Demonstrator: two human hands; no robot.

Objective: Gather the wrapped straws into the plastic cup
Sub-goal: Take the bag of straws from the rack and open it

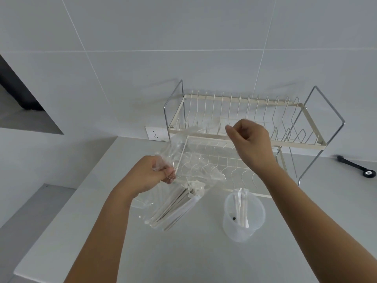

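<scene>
Mid-transfer: our left hand (155, 173) pinches the clear bag (183, 180) of wrapped straws (173, 207), right hand (247, 139) pinching its far edge; next, draw straws for the plastic cup (243, 219).

Left hand (157, 172) grips the mouth of a clear plastic bag (183, 180) holding wrapped straws (173, 207). Right hand (250, 141), fingers pinched, is raised before the two-tier wire dish rack (244, 119) at the counter's (183, 252) rear edge. Plastic cup (243, 217), containing several straws, stands right of the bag.
</scene>
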